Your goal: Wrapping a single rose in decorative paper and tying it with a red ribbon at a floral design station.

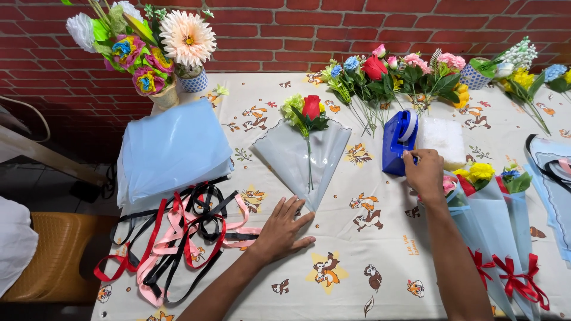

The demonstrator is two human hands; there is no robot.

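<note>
Looking down from the head camera, we take the blue tape dispenser [398, 142] as our landmark on the cartoon-printed tablecloth [357, 279]. Our right hand [423, 172] sits just in front of the dispenser, fingers curled, with fingertips pinched at its lower edge; whether any tape is caught between them we cannot tell. Well to the left of the dispenser, our left hand [284, 229] lies flat and open, fingers spread, pressing the tip of a pale blue wrapping cone [300, 157]. A red rose [311, 107] with green sprigs rests inside that cone. Farther left of the dispenser lie a stack of blue wrapping sheets [172, 151] and a tangle of red, pink and black ribbons [178, 238]. Behind the dispenser lie loose artificial flowers [392, 74]. To its right, finished wrapped bouquets [493, 232] carry red bows.
</note>
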